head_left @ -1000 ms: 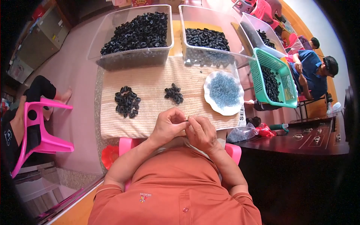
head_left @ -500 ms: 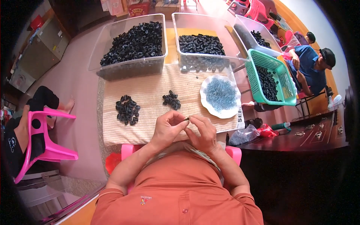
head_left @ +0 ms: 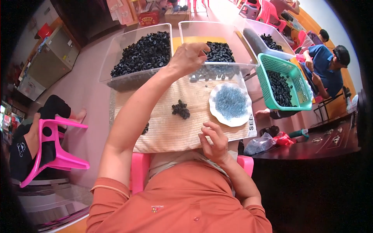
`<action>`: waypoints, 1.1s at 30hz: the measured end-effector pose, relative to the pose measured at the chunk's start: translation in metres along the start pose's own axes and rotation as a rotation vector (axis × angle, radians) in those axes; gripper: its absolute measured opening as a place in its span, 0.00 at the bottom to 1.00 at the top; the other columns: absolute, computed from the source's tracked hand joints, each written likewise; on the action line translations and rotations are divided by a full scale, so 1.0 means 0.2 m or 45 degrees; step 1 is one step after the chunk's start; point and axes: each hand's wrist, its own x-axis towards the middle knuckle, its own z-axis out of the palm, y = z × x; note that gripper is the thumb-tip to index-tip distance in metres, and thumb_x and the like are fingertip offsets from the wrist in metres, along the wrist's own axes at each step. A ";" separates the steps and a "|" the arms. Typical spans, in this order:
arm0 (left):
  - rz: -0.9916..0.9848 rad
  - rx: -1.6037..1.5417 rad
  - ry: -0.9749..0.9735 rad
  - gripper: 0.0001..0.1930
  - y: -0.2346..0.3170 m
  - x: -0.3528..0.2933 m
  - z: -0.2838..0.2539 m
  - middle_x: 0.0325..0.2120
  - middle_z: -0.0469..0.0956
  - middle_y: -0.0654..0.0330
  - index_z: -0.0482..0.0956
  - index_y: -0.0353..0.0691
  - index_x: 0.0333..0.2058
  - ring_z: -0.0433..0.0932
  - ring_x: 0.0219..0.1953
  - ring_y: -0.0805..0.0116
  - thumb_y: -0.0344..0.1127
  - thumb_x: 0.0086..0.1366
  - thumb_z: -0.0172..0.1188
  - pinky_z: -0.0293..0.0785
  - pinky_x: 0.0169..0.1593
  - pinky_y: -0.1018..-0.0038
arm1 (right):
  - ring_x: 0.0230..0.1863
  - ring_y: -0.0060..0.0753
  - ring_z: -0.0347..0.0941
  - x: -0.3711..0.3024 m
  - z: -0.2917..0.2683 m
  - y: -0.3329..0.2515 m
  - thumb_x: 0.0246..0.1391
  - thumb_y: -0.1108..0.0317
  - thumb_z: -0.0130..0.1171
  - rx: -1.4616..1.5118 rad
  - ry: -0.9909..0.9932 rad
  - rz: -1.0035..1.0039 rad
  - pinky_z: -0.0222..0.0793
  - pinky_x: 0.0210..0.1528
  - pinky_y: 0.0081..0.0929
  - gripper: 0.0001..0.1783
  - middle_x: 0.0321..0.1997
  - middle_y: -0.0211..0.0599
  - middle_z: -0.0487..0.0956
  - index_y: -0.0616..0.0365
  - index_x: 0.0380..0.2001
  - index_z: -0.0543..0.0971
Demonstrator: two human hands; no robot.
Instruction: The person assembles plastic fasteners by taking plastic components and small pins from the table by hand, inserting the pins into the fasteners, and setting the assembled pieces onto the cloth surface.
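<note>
— Bin (head_left: 233,33) of small black parts, top middle of the frame: whose hand is there?
— The left hand (head_left: 188,58), fingers curled at its near wall. Holding anything? Cannot tell.
— And the right hand (head_left: 213,141)?
— Low in the middle, fingers loosely bent, empty, beside the white plate (head_left: 217,114) of blue bits on the mat (head_left: 171,132).

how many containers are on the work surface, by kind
clear plastic bins: 3
green mesh basket: 1
white scalloped plate of blue bits: 1
total: 5
</note>
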 end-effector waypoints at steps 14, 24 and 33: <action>0.075 0.101 -0.108 0.09 -0.18 -0.75 0.07 0.33 0.84 0.50 0.84 0.38 0.39 0.84 0.39 0.46 0.34 0.62 0.69 0.80 0.45 0.57 | 0.38 0.52 0.82 0.00 -0.01 0.03 0.55 0.79 0.66 0.166 -0.146 0.028 0.79 0.38 0.38 0.10 0.43 0.47 0.81 0.61 0.40 0.79; 0.266 0.137 -0.336 0.14 -0.16 -0.85 0.06 0.37 0.84 0.55 0.84 0.39 0.41 0.80 0.48 0.51 0.34 0.56 0.72 0.78 0.52 0.60 | 0.38 0.50 0.82 -0.03 0.00 0.01 0.56 0.79 0.64 0.229 -0.249 0.124 0.78 0.38 0.38 0.08 0.40 0.44 0.82 0.61 0.38 0.79; 0.337 0.377 -0.491 0.17 -0.12 -0.85 0.13 0.46 0.83 0.56 0.82 0.41 0.46 0.75 0.58 0.52 0.37 0.59 0.70 0.75 0.61 0.59 | 0.37 0.47 0.83 -0.04 0.01 0.02 0.56 0.80 0.66 0.268 -0.277 0.120 0.78 0.37 0.35 0.08 0.40 0.45 0.83 0.62 0.39 0.79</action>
